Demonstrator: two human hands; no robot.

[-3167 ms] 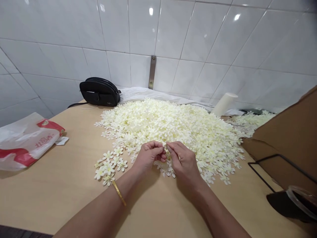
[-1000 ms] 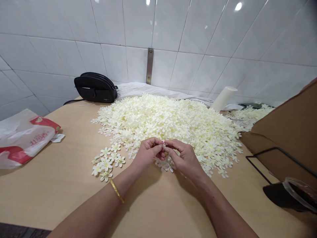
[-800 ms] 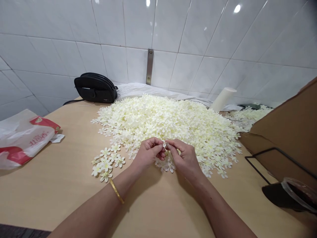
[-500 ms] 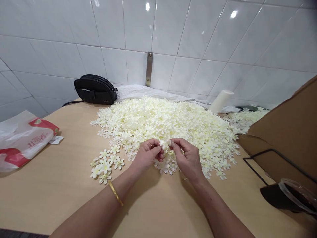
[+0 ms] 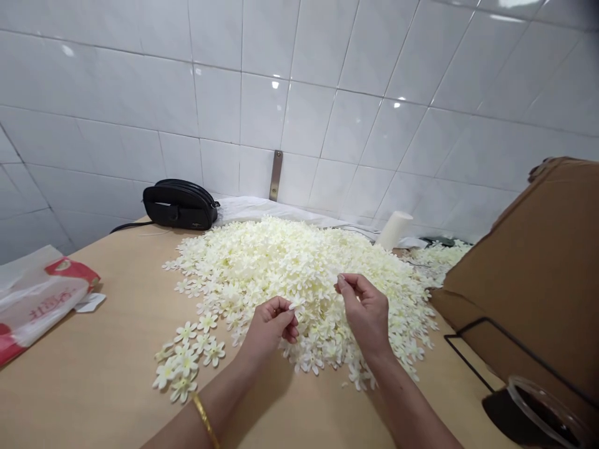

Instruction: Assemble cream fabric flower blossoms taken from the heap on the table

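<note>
A big pile of cream fabric flowers [image 5: 299,268] covers the middle of the light wooden table [image 5: 93,374]. My left hand [image 5: 269,327], a gold bangle [image 5: 204,421] on its wrist, hovers at the pile's near edge, its fingers pinched on a cream flower [image 5: 294,304]. My right hand [image 5: 367,312] is raised a little to the right, thumb and forefinger pinched together on something too small to make out against the pile. A small group of single flowers [image 5: 185,362] lies flat on the table to the left of my left hand.
A black pouch [image 5: 180,204] sits at the back by the tiled wall. A red and white plastic bag [image 5: 37,305] lies at the left edge. A cardboard box [image 5: 538,280], a black wire frame [image 5: 468,355] and a lidded cup [image 5: 547,418] stand at the right; a white cylinder [image 5: 393,229] stands behind the pile.
My hands were pinched together on one flower at the pile's edge; they have now pulled apart, the right one lifting up and to the right. The camera has tilted upward.
</note>
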